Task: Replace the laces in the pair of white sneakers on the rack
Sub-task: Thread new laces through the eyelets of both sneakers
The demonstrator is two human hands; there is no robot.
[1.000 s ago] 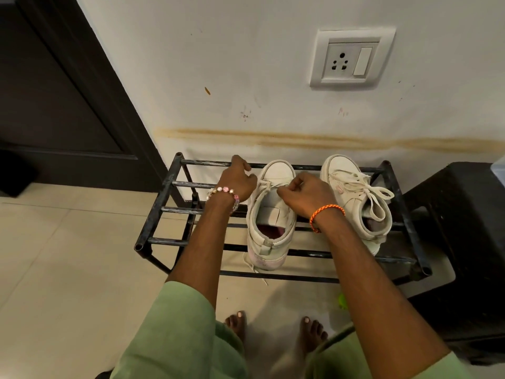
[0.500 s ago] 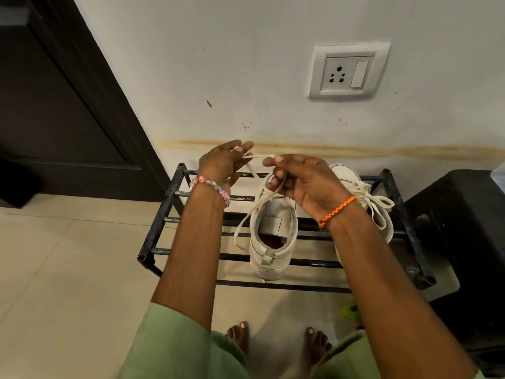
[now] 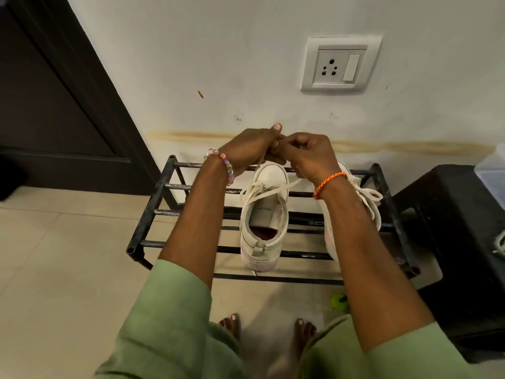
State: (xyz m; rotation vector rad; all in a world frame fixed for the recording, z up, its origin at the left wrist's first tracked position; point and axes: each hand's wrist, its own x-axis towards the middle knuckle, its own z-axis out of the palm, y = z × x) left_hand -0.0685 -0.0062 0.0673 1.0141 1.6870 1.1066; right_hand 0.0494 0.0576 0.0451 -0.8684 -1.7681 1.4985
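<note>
You're pinching the lace point(image 3: 255, 187) with both hands, left hand point(image 3: 247, 150) and right hand point(image 3: 307, 154), just above the left sneaker point(image 3: 263, 220) on the rack point(image 3: 153, 212). Looks like early days: right sneaker point(image 3: 366, 203) is sitting fully laced.

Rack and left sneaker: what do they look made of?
Rack: looks like metal tube, painted black; open tube ends and worn, scuffed bars suggest it. Left sneaker: seems off-white leather or synthetic, matte and smooth, with a flat woven-looking lace; cannot tell which.
</note>
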